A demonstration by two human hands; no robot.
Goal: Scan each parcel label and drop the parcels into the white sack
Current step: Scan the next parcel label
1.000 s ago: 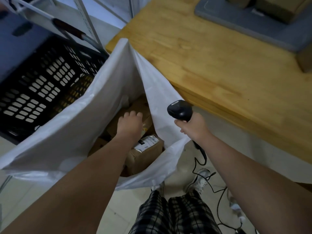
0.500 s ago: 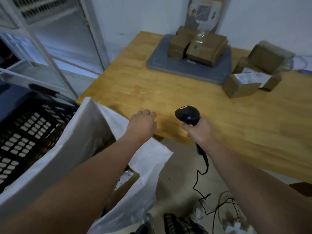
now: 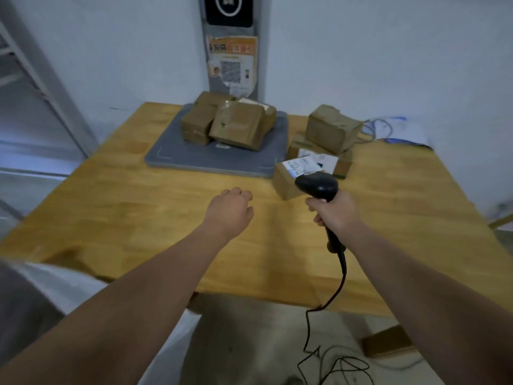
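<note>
I am in a parcel dispatch room. Taped brown parcels (image 3: 236, 126) sit on a gray platform (image 3: 194, 159) at the far edge of my wooden table (image 3: 138, 207). More boxes (image 3: 330, 129) with printed shipping labels (image 3: 301, 165) lie toward its far right corner. A post (image 3: 231, 65) with a QR-code poster rises behind, metal racking (image 3: 41, 79) stands left, and my right hand (image 3: 333, 212) holds a corded barcode scanner (image 3: 316, 184).

The bench (image 3: 138, 218) is showing smooth, jointed wood with a faint sheen. The scanner (image 3: 316, 184) is looking like black plastic, slightly glossy on its head. The parcels (image 3: 236, 126) are showing brown cardboard under shiny, wrinkled tape, the nearest one carrying a white paper label (image 3: 301, 165). The grey pad (image 3: 177, 157) under some of them is looking matt.
</note>
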